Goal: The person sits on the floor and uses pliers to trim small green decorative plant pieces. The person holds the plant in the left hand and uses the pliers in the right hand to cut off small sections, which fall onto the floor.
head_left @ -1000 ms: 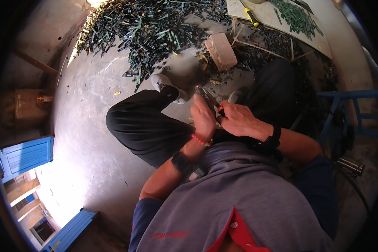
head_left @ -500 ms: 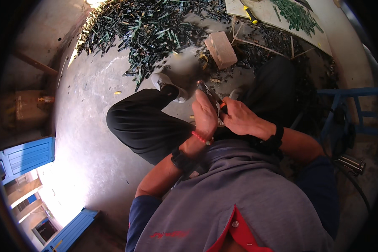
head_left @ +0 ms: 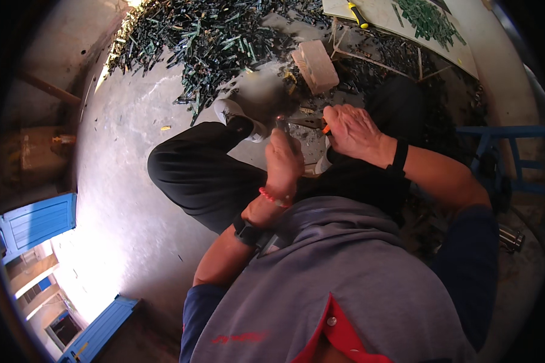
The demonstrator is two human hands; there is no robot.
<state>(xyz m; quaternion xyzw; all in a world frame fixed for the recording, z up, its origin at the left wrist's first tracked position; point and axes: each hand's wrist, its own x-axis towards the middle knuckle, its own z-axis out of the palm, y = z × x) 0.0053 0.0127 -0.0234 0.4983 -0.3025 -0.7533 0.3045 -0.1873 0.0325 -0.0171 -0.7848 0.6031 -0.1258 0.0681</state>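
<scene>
Above my lap, my right hand (head_left: 356, 133) is closed around pliers (head_left: 307, 122) with an orange handle showing at the fingers. The metal jaws point left, toward the top of my left hand (head_left: 283, 160). That hand is closed upright, its thumb against a small dark piece (head_left: 280, 123) whose kind I cannot make out. A tiny reddish glint shows at the piece's upper end. The plier tips lie right beside it; whether they touch it is unclear.
A large heap of dark green-black strips (head_left: 218, 48) covers the far floor. Nearer stands a pinkish brick block (head_left: 316, 66). At the far right, a pale board (head_left: 378, 21) carries a yellow-black screwdriver (head_left: 358, 16) and a pile of green strips (head_left: 430, 23). A blue stand (head_left: 502, 136) is at right.
My right hand has moved up and away from my left, turning the pliers from steep to nearly level. My left hand has shifted slightly left and down, its fingers now curled.
</scene>
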